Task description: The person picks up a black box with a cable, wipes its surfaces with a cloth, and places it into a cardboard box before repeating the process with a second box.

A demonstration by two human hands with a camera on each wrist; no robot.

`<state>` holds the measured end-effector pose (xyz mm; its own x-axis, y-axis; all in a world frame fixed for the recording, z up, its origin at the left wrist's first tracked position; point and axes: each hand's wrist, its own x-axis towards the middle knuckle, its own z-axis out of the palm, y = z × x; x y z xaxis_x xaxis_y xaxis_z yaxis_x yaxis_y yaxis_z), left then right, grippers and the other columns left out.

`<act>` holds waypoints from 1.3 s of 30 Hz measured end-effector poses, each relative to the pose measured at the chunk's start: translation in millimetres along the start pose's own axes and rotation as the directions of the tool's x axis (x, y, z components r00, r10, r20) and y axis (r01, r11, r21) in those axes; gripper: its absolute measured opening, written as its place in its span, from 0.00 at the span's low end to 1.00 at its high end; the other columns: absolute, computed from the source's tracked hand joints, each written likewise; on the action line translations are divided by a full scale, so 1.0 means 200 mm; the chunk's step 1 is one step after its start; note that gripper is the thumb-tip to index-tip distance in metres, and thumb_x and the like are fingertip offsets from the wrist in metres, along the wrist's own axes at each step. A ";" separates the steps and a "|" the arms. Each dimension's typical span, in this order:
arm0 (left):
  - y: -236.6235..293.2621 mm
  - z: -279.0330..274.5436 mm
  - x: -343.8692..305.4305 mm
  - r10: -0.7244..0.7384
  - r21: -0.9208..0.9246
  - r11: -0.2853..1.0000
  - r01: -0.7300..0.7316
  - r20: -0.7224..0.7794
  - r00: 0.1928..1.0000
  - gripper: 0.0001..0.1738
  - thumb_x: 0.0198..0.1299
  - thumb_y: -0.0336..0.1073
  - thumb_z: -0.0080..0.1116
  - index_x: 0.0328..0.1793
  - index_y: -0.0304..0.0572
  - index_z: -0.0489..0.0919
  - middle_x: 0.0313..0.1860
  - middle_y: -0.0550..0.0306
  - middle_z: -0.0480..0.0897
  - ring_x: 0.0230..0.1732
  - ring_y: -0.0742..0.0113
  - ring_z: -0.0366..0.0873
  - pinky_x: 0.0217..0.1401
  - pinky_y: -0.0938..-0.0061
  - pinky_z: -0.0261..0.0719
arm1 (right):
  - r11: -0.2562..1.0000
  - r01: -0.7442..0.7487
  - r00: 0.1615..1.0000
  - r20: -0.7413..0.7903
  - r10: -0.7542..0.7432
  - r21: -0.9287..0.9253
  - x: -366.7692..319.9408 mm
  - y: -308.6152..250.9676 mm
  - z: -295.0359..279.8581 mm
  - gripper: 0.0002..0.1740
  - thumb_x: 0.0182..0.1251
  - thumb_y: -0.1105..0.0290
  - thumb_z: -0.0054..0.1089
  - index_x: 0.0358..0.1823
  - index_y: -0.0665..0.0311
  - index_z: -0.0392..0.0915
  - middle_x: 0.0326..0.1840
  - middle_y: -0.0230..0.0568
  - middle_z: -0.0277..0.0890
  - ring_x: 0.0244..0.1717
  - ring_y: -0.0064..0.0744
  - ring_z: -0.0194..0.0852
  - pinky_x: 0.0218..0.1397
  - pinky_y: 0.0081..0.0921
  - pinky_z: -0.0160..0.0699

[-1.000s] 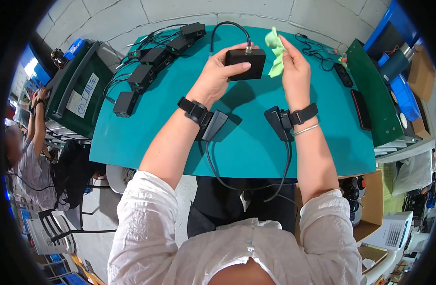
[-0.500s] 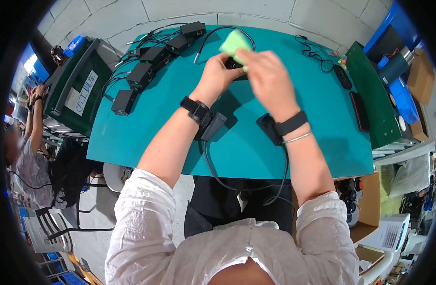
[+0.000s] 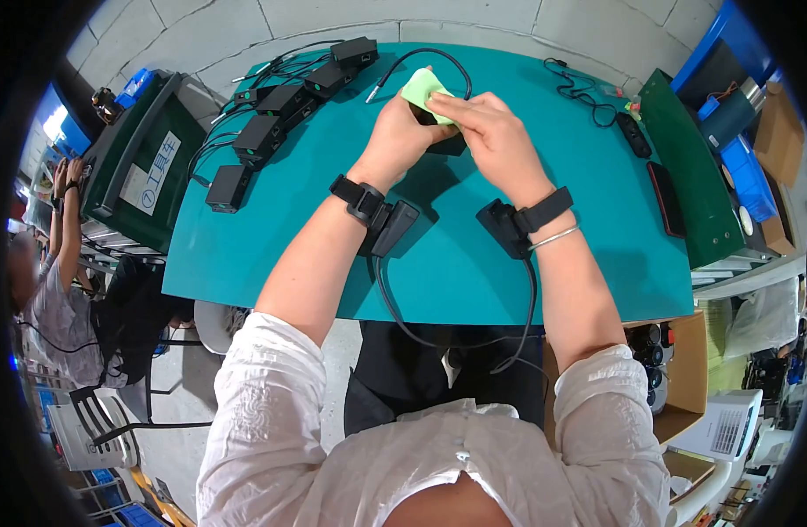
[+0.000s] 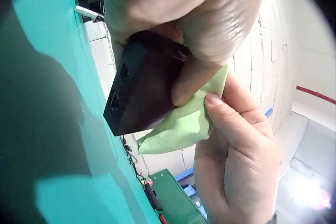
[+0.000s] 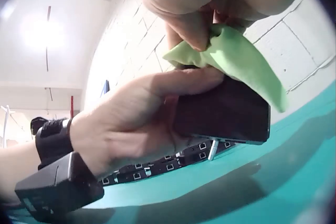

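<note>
My left hand [image 3: 391, 142] grips a small black box [image 4: 144, 95] by its sides, above the table. Two ports show on one narrow face in the left wrist view. A light green cloth [image 3: 418, 88] lies over part of the box, pinched between the thumb and fingers of my right hand [image 3: 502, 145]. In the right wrist view the cloth [image 5: 239, 64] drapes over the box's upper edge, and the left thumb lies along the same side. A black cable [image 3: 443, 53] with a silver tip arcs behind the hands. Much of the box is hidden by hands and cloth in the head view.
Several similar black boxes [image 3: 261, 136] with cables stand in a row on the left of the green table [image 3: 333, 255]. At the right lie a coiled cable [image 3: 586, 92], a power strip [image 3: 633, 134] and a dark phone-like slab [image 3: 665, 198]. Another person [image 3: 56, 290] is at far left.
My right hand has brought the cloth leftward from beside the box onto it. The box has turned in my left hand, and the cable's silver tip has swung out to the left.
</note>
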<state>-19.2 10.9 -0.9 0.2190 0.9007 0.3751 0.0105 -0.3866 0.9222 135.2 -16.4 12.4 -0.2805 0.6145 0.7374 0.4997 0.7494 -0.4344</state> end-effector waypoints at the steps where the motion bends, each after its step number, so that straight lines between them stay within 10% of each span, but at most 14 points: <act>1: -0.01 0.01 0.00 -0.024 -0.117 0.993 0.025 0.009 1.000 0.34 0.53 0.23 0.64 0.67 0.35 0.65 0.49 0.55 0.79 0.50 0.68 0.77 0.52 0.72 0.78 | 1.000 -0.002 1.000 -0.001 0.002 0.001 0.01 0.01 -0.02 0.18 0.54 0.81 0.53 0.45 0.57 0.84 0.43 0.33 0.83 0.41 0.38 0.73 0.44 0.28 0.77; 4: -0.03 -0.02 0.00 -0.160 -0.348 0.921 0.174 0.068 0.985 0.34 0.57 0.25 0.61 0.70 0.38 0.63 0.54 0.54 0.77 0.54 0.68 0.76 0.56 0.71 0.76 | 0.999 -0.030 1.000 -0.007 0.031 0.044 0.00 0.04 -0.12 0.16 0.54 0.79 0.51 0.38 0.56 0.86 0.36 0.34 0.83 0.40 0.37 0.73 0.42 0.28 0.77; 6: -0.02 -0.04 0.02 -0.262 -0.451 0.845 0.287 0.120 0.958 0.31 0.59 0.27 0.60 0.69 0.38 0.65 0.55 0.53 0.77 0.54 0.67 0.76 0.57 0.70 0.76 | 0.905 -0.384 0.923 -0.056 0.381 -0.182 -0.01 0.06 -0.19 0.13 0.55 0.74 0.50 0.32 0.58 0.86 0.29 0.34 0.82 0.43 0.39 0.73 0.44 0.29 0.76; 9: 0.00 -0.06 0.03 -0.332 -0.625 0.718 0.307 0.079 0.940 0.24 0.63 0.31 0.57 0.66 0.38 0.69 0.54 0.52 0.77 0.54 0.65 0.77 0.58 0.68 0.77 | 0.751 -0.458 0.875 -0.095 0.474 -0.475 -0.03 0.21 -0.22 0.13 0.57 0.68 0.50 0.34 0.56 0.86 0.33 0.37 0.82 0.45 0.42 0.72 0.45 0.34 0.74; 13: -0.02 -0.06 0.04 -0.436 -0.660 0.615 0.432 0.173 0.883 0.19 0.69 0.38 0.49 0.61 0.34 0.72 0.56 0.50 0.75 0.56 0.62 0.76 0.60 0.66 0.76 | 0.699 -0.214 0.963 -0.268 0.032 -0.683 -0.09 0.31 -0.13 0.14 0.59 0.66 0.50 0.38 0.53 0.86 0.41 0.39 0.81 0.46 0.47 0.71 0.45 0.40 0.73; 14: 0.01 -0.05 0.04 -0.430 -0.685 0.566 0.458 0.229 0.873 0.20 0.71 0.39 0.45 0.61 0.33 0.71 0.58 0.49 0.74 0.58 0.60 0.74 0.61 0.64 0.75 | 0.829 -0.414 0.910 -0.188 0.369 -0.375 -0.05 0.23 -0.13 0.15 0.63 0.62 0.49 0.44 0.55 0.83 0.46 0.38 0.79 0.45 0.41 0.71 0.43 0.36 0.72; 16: 0.01 -0.04 0.03 -0.424 -0.707 0.513 0.487 0.284 0.860 0.21 0.72 0.41 0.42 0.62 0.31 0.70 0.59 0.47 0.73 0.59 0.59 0.72 0.62 0.63 0.74 | 0.552 -0.806 0.593 0.291 0.751 0.215 -0.01 0.12 -0.12 0.21 0.70 0.56 0.48 0.57 0.59 0.77 0.54 0.35 0.75 0.42 0.28 0.72 0.39 0.27 0.72; 27: 0.07 -0.03 -0.01 -0.067 -0.442 0.851 0.284 0.446 0.893 0.40 0.60 0.24 0.55 0.77 0.35 0.50 0.63 0.43 0.68 0.61 0.60 0.69 0.64 0.66 0.70 | 0.219 -0.702 0.659 0.501 0.561 0.678 -0.09 0.31 -0.12 0.23 0.73 0.58 0.49 0.63 0.64 0.69 0.42 0.31 0.76 0.37 0.20 0.71 0.29 0.18 0.67; 39: 0.07 -0.02 0.01 -0.055 -0.274 0.955 0.115 0.218 0.975 0.34 0.62 0.36 0.61 0.73 0.41 0.61 0.52 0.52 0.75 0.49 0.67 0.76 0.53 0.69 0.79 | -0.069 -0.589 0.624 0.507 0.594 0.805 -0.05 0.20 -0.10 0.15 0.70 0.61 0.56 0.45 0.66 0.75 0.33 0.38 0.77 0.32 0.29 0.77 0.25 0.19 0.70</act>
<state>-21.8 7.7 13.5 0.4252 0.8558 0.2946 -0.2323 -0.2114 0.9494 174.4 3.0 -1.3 -0.2937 0.9540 -0.0607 -0.5295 -0.2152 -0.8205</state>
